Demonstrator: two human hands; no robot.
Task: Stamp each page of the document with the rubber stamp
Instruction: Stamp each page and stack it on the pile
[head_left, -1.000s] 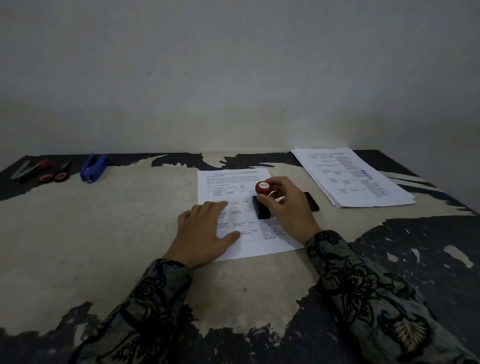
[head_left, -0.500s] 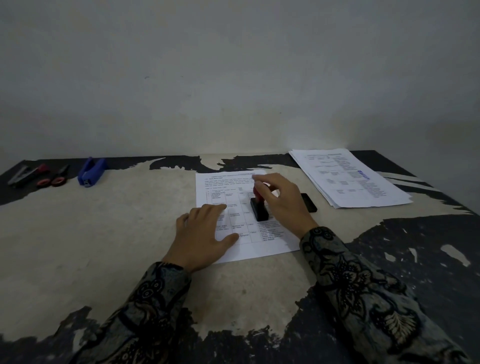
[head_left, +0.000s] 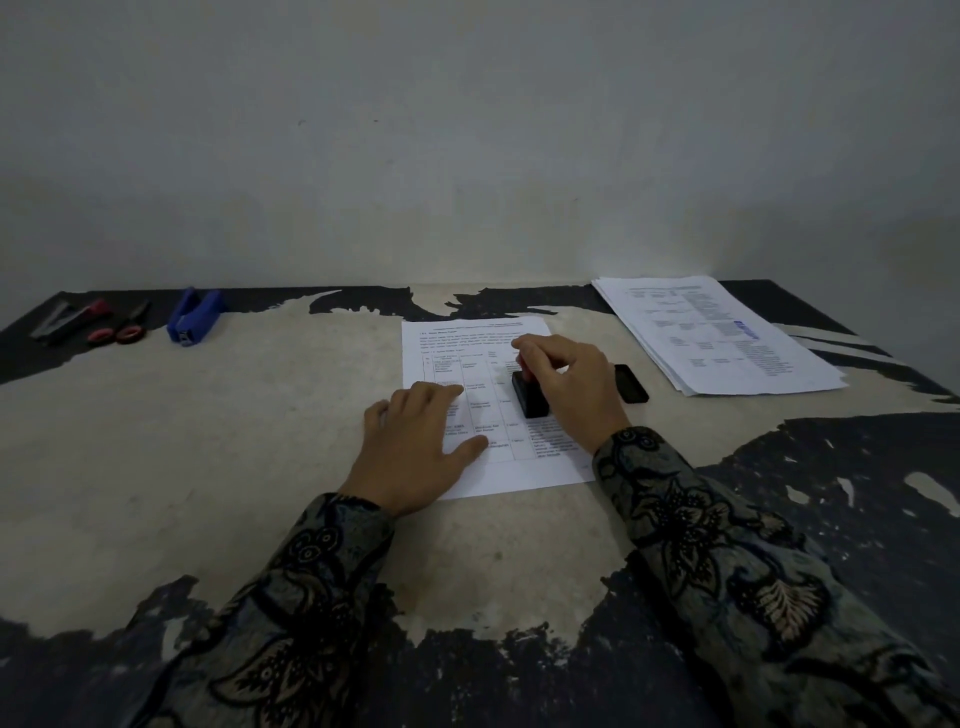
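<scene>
A single printed page (head_left: 488, 364) with a table lies flat on the worn table (head_left: 208, 441). My left hand (head_left: 421, 447) rests flat on its lower left part, fingers straight. My right hand (head_left: 569, 384) grips the rubber stamp (head_left: 530, 397), a black block with a red knob mostly hidden under my fingers. The stamp's base sits down on the page's right side.
A stack of printed pages (head_left: 722, 338) lies at the back right. A small black ink pad or lid (head_left: 631, 383) sits just right of my right hand. At the back left lie a blue stapler (head_left: 195, 316), red-handled scissors (head_left: 122, 327) and a grey and red tool (head_left: 70, 318).
My right hand has closed over the red knob and pressed the stamp down onto the page. The left hand has stayed flat on the sheet.
</scene>
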